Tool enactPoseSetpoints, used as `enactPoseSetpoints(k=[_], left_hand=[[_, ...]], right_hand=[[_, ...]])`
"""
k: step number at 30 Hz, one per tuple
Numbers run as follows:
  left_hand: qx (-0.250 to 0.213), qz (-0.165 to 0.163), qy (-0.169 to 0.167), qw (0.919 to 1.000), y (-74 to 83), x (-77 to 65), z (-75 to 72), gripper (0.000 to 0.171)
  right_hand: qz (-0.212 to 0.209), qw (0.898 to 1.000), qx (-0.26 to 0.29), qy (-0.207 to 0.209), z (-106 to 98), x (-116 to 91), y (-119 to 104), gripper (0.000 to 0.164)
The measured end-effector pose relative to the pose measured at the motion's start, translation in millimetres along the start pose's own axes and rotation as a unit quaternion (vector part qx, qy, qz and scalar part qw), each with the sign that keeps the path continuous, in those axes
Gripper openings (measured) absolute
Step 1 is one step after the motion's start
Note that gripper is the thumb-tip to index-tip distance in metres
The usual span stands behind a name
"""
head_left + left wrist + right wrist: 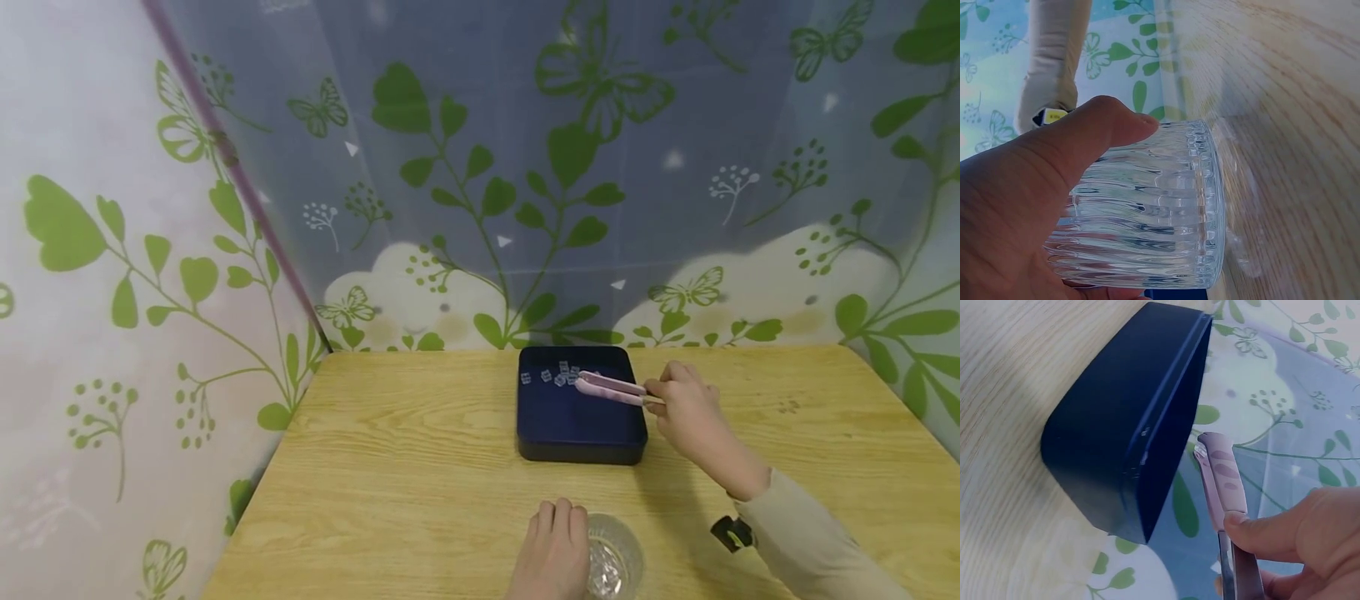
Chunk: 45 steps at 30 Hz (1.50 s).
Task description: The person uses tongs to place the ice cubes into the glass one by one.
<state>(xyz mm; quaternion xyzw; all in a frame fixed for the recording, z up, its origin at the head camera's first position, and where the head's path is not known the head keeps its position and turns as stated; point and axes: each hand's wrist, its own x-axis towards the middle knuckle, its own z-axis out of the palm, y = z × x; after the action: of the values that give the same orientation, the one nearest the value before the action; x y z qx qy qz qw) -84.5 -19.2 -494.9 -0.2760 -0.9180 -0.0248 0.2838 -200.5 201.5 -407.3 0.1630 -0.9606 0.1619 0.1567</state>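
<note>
While the glass [618, 550] was gripped at the surface [390, 433] by the left hand [553, 546], fingers curled round it, pink tongs [1225, 472] were pinched by the right hand's [690, 412] thumb and fingers over the dark box [577, 429]. Clear pieces [564, 374] on top could be scattered if the tips were swept sideways.

A box [588, 427] sits toward the far edge of a table [375, 483], with a backdrop [465, 125] behind it. To the box's right is the right hand [690, 412], its tongs [611, 389] reaching left above the box's top, where small shapes [564, 372], loose or printed, one cannot tell, lie by the tips. In front of the box stands a glass [617, 550], the left hand [553, 546] around its left side.
</note>
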Motion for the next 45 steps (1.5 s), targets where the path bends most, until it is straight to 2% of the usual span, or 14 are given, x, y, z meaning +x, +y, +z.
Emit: enactPoseSetpoints(k=[6,11,13,15,17,20,24,30,33,34,37,38,45], left_hand=[[0.001,-0.002,-0.005,1.0000,0.3,0.3,-1.0,0.042],[-0.009,-0.004,-0.035,0.9993,0.0,0.6,-4.6,0.014],[-0.016,-0.004,-0.045,0.9988,-0.1,0.4,-5.7,0.018],[-0.017,-0.004,-0.046,0.9988,-0.3,0.3,-5.5,0.014],[-0.010,-0.003,-0.033,0.9994,-0.3,0.3,-4.0,0.027],[0.008,-0.002,0.004,1.0000,-0.1,0.7,-0.1,0.050],[0.032,-0.001,0.043,0.9985,0.3,1.0,4.0,0.048],[0.035,0.006,0.046,0.9983,-0.4,1.3,5.0,0.047],[0.036,0.006,0.049,0.9982,-0.5,1.6,4.4,0.046],[0.035,0.005,0.049,0.9982,-0.5,1.7,4.6,0.046],[0.036,0.005,0.051,0.9980,-0.5,2.2,4.1,0.045],[0.035,0.006,0.051,0.9981,-0.5,2.4,3.9,0.045],[0.025,0.007,0.021,0.9994,-0.7,2.2,0.8,0.046]], right_hand=[[-0.038,0.999,0.019,0.030,-12,-9,-1,0.018],[-0.070,0.996,0.042,0.045,-24,-19,-3,0.021],[-0.079,0.995,0.047,0.048,-30,-24,-5,0.022],[-0.088,0.994,0.050,0.049,-36,-28,-7,0.024],[-0.095,0.993,0.054,0.047,-41,-33,-9,0.026],[-0.107,0.991,0.057,0.052,-47,-43,-13,0.029],[-0.132,0.987,0.058,0.070,-52,-55,-19,0.033],[-0.154,0.982,0.070,0.083,-57,-72,-24,0.040],[-0.177,0.976,0.087,0.090,-59,-79,-24,0.016],[-0.186,0.974,0.092,0.093,-59,-81,-24,0.022],[-0.211,0.967,0.100,0.106,-59,-87,-24,0.059],[-0.220,0.964,0.102,0.113,-59,-88,-25,0.062],[-0.274,0.943,0.124,0.142,-53,-103,-19,0.053]])
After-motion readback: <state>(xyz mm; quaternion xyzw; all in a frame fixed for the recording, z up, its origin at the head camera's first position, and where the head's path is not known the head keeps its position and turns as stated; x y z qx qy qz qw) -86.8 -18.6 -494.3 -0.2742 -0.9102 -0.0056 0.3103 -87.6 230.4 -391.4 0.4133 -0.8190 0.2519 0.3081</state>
